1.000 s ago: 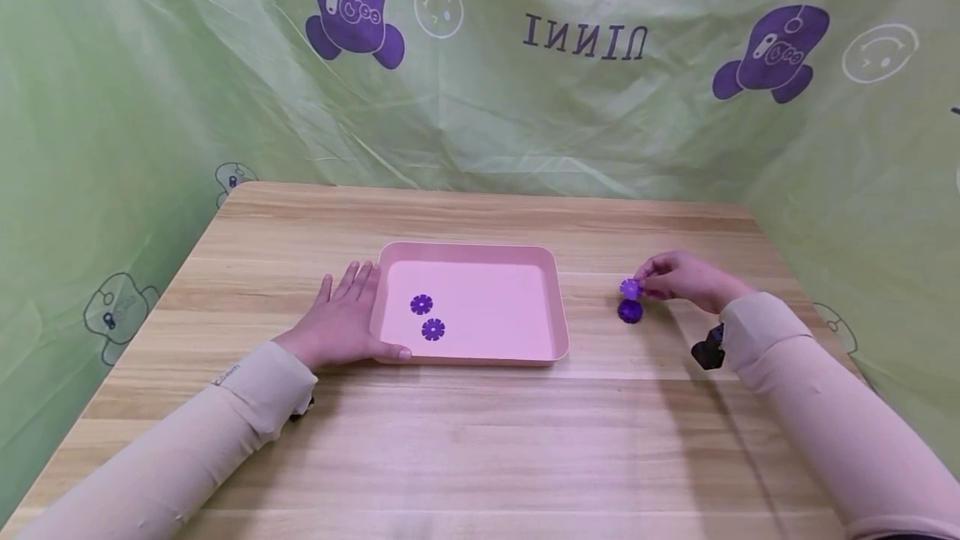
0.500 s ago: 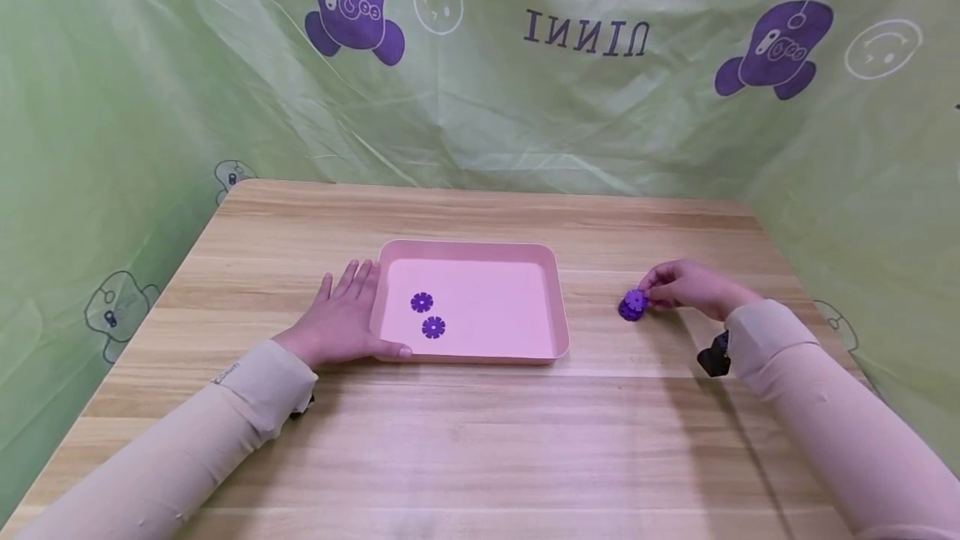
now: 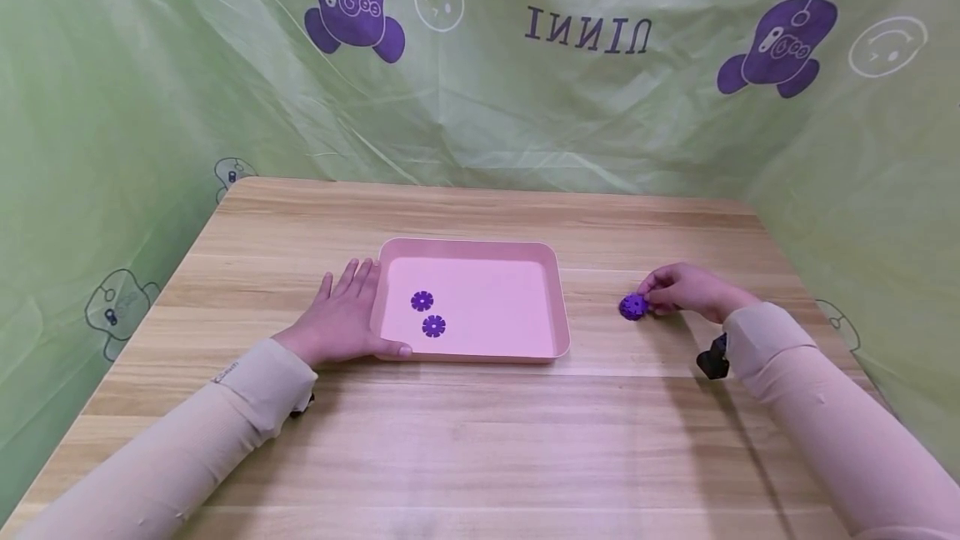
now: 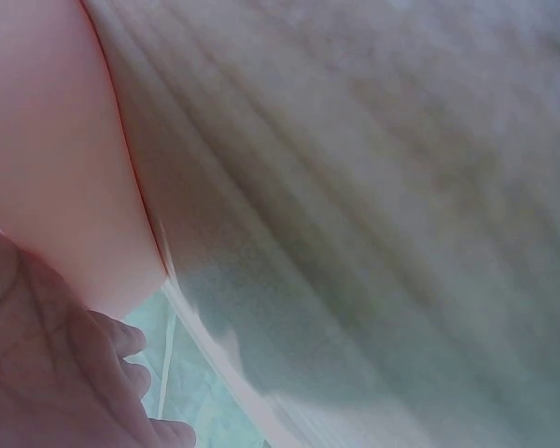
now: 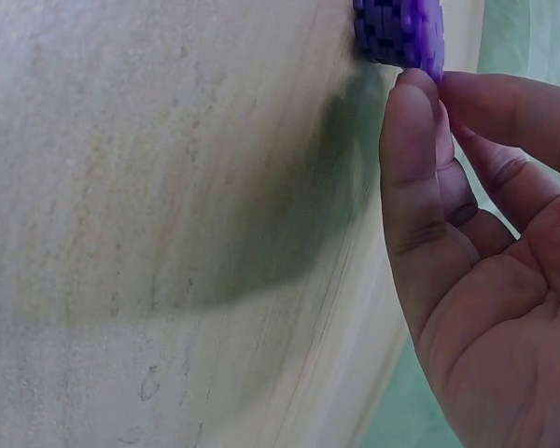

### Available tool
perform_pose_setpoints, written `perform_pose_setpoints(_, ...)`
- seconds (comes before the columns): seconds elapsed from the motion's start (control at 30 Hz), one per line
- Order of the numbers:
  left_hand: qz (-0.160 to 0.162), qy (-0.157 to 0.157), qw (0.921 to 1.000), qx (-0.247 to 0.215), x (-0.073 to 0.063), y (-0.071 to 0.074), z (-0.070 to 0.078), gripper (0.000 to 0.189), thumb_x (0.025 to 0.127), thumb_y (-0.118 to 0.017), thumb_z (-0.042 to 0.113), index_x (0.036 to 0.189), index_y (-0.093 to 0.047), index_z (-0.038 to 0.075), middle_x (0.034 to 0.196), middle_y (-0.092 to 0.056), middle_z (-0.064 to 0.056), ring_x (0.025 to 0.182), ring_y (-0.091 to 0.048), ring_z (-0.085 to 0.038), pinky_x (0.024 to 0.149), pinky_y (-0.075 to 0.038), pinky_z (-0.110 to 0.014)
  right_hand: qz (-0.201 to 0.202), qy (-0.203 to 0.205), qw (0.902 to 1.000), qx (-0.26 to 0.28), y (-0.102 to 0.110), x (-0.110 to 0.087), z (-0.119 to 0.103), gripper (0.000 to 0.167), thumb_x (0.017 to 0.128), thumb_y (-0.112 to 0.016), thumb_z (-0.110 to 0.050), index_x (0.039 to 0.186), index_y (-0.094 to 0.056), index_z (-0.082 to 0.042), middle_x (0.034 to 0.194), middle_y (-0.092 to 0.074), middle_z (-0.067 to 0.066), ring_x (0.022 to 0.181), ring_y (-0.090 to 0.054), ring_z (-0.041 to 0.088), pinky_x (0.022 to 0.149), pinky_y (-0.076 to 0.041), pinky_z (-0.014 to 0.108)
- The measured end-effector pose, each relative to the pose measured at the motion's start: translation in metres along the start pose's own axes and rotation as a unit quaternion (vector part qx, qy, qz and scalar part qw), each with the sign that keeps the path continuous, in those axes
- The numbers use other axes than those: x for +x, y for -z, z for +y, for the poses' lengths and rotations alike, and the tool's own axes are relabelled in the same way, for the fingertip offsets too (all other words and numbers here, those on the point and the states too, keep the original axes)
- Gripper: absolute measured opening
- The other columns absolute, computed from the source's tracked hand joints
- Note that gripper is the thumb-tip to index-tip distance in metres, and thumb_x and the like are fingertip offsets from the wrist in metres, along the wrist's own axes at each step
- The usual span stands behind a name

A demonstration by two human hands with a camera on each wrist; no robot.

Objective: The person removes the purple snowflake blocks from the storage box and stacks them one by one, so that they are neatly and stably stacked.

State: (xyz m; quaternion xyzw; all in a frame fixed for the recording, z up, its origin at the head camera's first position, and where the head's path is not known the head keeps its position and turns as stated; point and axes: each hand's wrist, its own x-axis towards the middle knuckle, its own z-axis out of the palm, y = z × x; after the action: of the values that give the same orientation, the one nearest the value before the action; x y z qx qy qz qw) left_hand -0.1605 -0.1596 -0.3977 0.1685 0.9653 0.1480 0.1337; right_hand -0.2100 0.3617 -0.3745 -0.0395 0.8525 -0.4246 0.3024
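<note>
My left hand (image 3: 337,325) lies with straight fingers along the left side of a pink tray (image 3: 502,298), its thumb over the front left rim. Inside the tray, two purple notched discs (image 3: 433,326) lie flat on the left half, one behind the other. To the right of the tray, my right hand (image 3: 693,288) pinches a purple notched disc (image 5: 429,33) by its edge between thumb and finger. This disc sits on top of a small stack of like discs (image 5: 381,35) on the table. The left wrist view shows part of the left palm (image 4: 37,364) beside the tray.
The wooden table (image 3: 480,457) has its far edge close to a green printed curtain (image 3: 480,123), which also hangs on both sides. A black wrist camera (image 3: 713,358) sits under the right cuff.
My right hand has lowered slightly, bringing the pinched disc from above and behind the stack down onto it. My left hand and the tray stay put.
</note>
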Motion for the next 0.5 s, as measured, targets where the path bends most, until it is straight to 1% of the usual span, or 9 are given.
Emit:
perform_pose_setpoints(0.23, -0.003, 0.001, 1.0, -0.004, -0.0004, -0.0007, -0.0005, 0.149, 0.069, -0.071, 0.085, 0.16, -0.002, -0.011, 0.168, -0.002, -0.031, 0.155, 0.004, -0.046, 0.121, 0.004, -0.066, 0.005, -0.004, 0.9999, 0.012, -0.0015, 0.0014, 0.0, 0.022, 0.099, -0.055, 0.005, 0.115, -0.057, 0.019, 0.096, -0.066, 0.005, 0.081, -0.062, 0.01, 0.074, -0.057, 0.023)
perform_pose_setpoints(0.5, -0.004, 0.0, 1.0, -0.007, -0.0003, -0.0001, 0.0001, 0.149, 0.07, -0.07, 0.085, 0.16, -0.001, -0.011, 0.168, -0.002, -0.031, 0.155, 0.004, -0.046, 0.121, 0.004, -0.066, 0.003, -0.001, 1.0, 0.003, 0.0, 0.0015, -0.0002, 0.022, 0.101, -0.054, 0.003, 0.116, -0.057, 0.018, 0.099, -0.066, 0.006, 0.083, -0.063, 0.011, 0.075, -0.057, 0.024)
